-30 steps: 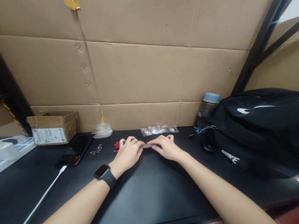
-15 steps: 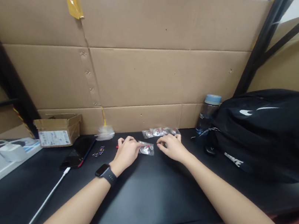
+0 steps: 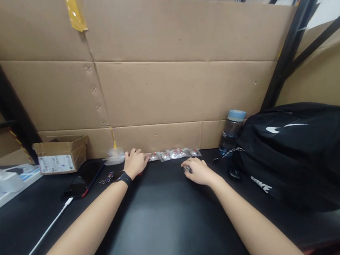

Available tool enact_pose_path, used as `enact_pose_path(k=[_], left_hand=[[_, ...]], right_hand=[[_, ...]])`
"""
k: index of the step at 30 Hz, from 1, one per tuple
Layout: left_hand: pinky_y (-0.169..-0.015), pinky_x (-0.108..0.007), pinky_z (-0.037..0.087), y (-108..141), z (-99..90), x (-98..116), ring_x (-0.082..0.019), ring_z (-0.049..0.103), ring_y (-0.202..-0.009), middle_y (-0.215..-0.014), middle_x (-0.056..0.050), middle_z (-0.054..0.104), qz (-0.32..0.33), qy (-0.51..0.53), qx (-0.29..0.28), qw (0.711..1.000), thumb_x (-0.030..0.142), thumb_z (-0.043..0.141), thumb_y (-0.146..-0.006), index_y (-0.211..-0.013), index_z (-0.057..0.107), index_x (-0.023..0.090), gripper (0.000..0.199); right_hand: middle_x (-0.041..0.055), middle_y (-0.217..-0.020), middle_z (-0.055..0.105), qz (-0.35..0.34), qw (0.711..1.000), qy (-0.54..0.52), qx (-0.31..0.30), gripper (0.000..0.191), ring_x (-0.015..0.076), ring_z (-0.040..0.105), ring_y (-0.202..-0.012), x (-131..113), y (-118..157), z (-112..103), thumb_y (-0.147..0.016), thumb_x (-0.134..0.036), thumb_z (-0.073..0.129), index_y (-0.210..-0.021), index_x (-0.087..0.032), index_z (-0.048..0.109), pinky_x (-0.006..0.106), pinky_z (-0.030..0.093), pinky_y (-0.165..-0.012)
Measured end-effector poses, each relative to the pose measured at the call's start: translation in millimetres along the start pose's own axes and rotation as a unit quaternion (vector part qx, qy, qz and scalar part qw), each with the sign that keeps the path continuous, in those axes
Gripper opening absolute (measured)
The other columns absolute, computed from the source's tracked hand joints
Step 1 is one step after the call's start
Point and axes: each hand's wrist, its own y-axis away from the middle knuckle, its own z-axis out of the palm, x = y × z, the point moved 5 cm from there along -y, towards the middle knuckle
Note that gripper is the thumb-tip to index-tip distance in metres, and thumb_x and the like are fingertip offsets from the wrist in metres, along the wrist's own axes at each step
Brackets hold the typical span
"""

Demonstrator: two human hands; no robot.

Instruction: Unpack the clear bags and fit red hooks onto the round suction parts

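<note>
My left hand [image 3: 136,163], with a dark watch on its wrist, is at the back of the black desk. Its thumb and fingertips pinch the left edge of a small clear plastic packet [image 3: 153,156] holding something silver and red. To the right, similar clear packets [image 3: 175,154] lie in a row along the cardboard wall, partly overlapping. My right hand [image 3: 198,171] rests low over the desk in front of the row's right end. Its fingers curl around a small shiny greyish thing [image 3: 188,169], mostly hidden; I cannot make out its kind.
A cardboard box [image 3: 62,156], a phone [image 3: 83,179] with a white cable [image 3: 34,245], and a power strip [image 3: 9,187] are on the left. A small patterned thing [image 3: 109,178] lies near my left wrist. A bottle [image 3: 232,131] and black bag [image 3: 302,154] stand right.
My left hand has moved back with the packet, which now lies at the left end of the row. A small shiny thing now shows in my right hand. The view has shifted slightly.
</note>
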Motion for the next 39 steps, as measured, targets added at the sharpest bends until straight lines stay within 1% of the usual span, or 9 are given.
enact_pose_path(k=[4,9,15,19,24,28,33,37,39], left_hand=[[-0.094,-0.047,0.034,21.7,-13.5,-4.9,-0.031,0.049,-0.111,-0.113,-0.011,0.064,0.020,-0.010,-0.011,1.000,0.037,0.045,-0.095,-0.113,0.071,0.029,0.033],[-0.094,-0.044,0.035,55.0,-31.3,-20.7,-0.029,0.054,-0.110,-0.113,-0.008,0.065,0.064,0.008,-0.042,0.997,0.034,0.050,-0.091,-0.111,0.069,0.029,0.028],[-0.094,-0.042,0.038,68.4,-30.7,-37.2,-0.029,0.056,-0.109,-0.112,-0.006,0.065,0.070,0.073,-0.074,0.992,0.041,0.062,-0.085,-0.111,0.071,0.033,0.029],[-0.095,-0.043,0.036,66.2,-29.0,-29.6,-0.028,0.054,-0.109,-0.108,-0.006,0.066,0.083,0.079,-0.054,0.992,0.039,0.056,-0.090,-0.100,0.075,0.031,0.023],[-0.094,-0.044,0.033,65.5,-31.2,-15.7,-0.028,0.052,-0.110,-0.108,-0.006,0.066,0.091,0.078,-0.020,0.993,0.032,0.061,-0.088,-0.087,0.075,0.029,0.015],[-0.092,-0.044,0.030,64.5,-33.3,-9.7,-0.027,0.051,-0.109,-0.105,-0.005,0.068,0.093,0.066,-0.010,0.993,0.029,0.061,-0.089,-0.079,0.074,0.027,0.016],[-0.090,-0.041,0.028,67.3,-43.4,2.6,-0.025,0.053,-0.108,-0.104,-0.003,0.070,0.092,0.092,0.013,0.991,0.030,0.056,-0.094,-0.088,0.069,0.026,0.015],[-0.089,-0.039,0.026,70.7,-50.0,15.8,-0.020,0.057,-0.105,-0.106,-0.001,0.071,0.085,0.128,0.029,0.988,0.031,0.046,-0.100,-0.099,0.063,0.027,0.018],[-0.089,-0.039,0.025,71.2,-49.8,20.0,-0.020,0.058,-0.104,-0.104,0.000,0.072,0.080,0.141,0.030,0.986,0.032,0.048,-0.100,-0.098,0.063,0.027,0.017]], right_hand=[[0.0080,-0.115,0.067,0.012,1.000,0.026,0.010,0.032,0.0264,0.058,-0.107,1.3,-0.1,-5.4,-0.083,-0.022,0.059,-0.113,-0.027,0.068,0.036,0.038,-0.085],[0.0062,-0.100,0.070,0.007,1.000,0.012,0.014,0.022,0.0209,0.064,-0.088,3.9,0.0,-6.1,-0.083,-0.022,0.061,-0.102,-0.025,0.070,0.029,0.041,-0.075],[0.0059,-0.100,0.072,-0.027,0.998,-0.030,0.044,0.022,0.0192,0.065,-0.089,-7.5,-1.1,-3.5,-0.084,-0.024,0.064,-0.105,-0.023,0.070,0.027,0.045,-0.077],[0.0044,-0.102,0.072,-0.016,0.998,-0.025,0.055,0.025,0.0205,0.065,-0.092,-13.7,-2.8,-0.8,-0.084,-0.026,0.065,-0.109,-0.026,0.069,0.029,0.046,-0.081],[0.0035,-0.099,0.073,-0.020,0.996,-0.078,0.048,0.021,0.0193,0.065,-0.089,-11.0,-6.6,4.9,-0.084,-0.025,0.063,-0.103,-0.025,0.070,0.030,0.047,-0.082],[0.0037,-0.099,0.073,-0.013,0.992,-0.097,0.076,0.022,0.0197,0.065,-0.090,-8.5,-7.5,3.3,-0.082,-0.024,0.064,-0.102,-0.023,0.070,0.031,0.048,-0.083],[0.0043,-0.106,0.072,-0.060,0.982,-0.131,0.123,0.025,0.0202,0.064,-0.095,-24.3,-4.4,-5.1,-0.081,-0.022,0.064,-0.105,-0.023,0.068,0.033,0.047,-0.089],[0.0042,-0.108,0.071,-0.091,0.971,-0.184,0.126,0.029,0.0202,0.065,-0.098,-42.3,-0.1,-5.8,-0.079,-0.021,0.066,-0.108,-0.023,0.067,0.032,0.048,-0.090],[0.0041,-0.108,0.071,-0.093,0.966,-0.207,0.122,0.031,0.0196,0.065,-0.095,-49.8,1.6,-4.1,-0.079,-0.021,0.066,-0.110,-0.023,0.066,0.031,0.049,-0.086]])
